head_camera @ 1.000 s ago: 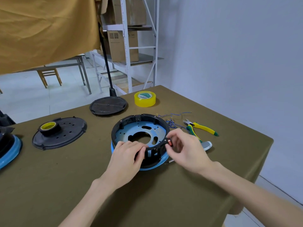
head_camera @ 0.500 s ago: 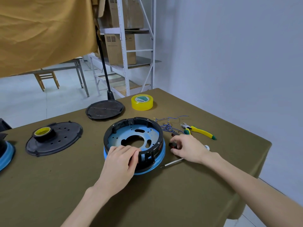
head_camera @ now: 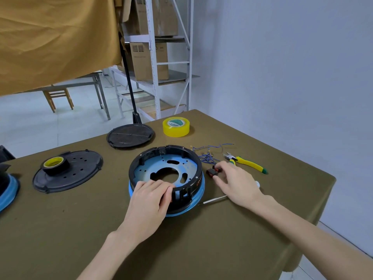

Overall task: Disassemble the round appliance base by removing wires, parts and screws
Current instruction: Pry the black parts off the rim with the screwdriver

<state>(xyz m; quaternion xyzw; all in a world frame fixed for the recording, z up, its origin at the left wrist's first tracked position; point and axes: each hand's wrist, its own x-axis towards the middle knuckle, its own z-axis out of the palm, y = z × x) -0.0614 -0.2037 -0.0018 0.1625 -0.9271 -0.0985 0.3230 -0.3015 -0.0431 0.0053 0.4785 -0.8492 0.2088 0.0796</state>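
Now the left hand (head_camera: 150, 201) grips the round base (head_camera: 167, 174) at its 6 o'clock rim. At 3 o'clock, the right hand (head_camera: 235, 181) pinches a small black-and-red part (head_camera: 213, 171) on the table (head_camera: 201, 239).

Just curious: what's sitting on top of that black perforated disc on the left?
A roll of tape, black outside with a yellow core, rests on the black perforated disc. The part of the disc beneath the roll is covered.

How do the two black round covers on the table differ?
The near-left cover looks larger than the far cover. The near-left cover has scattered small holes; the far cover shows fine straight lines across its face and no plain holes. The near-left cover carries a black roll of tape with a yellow core; the far cover carries nothing. Both are black, round and lie flat on the olive tablecloth.
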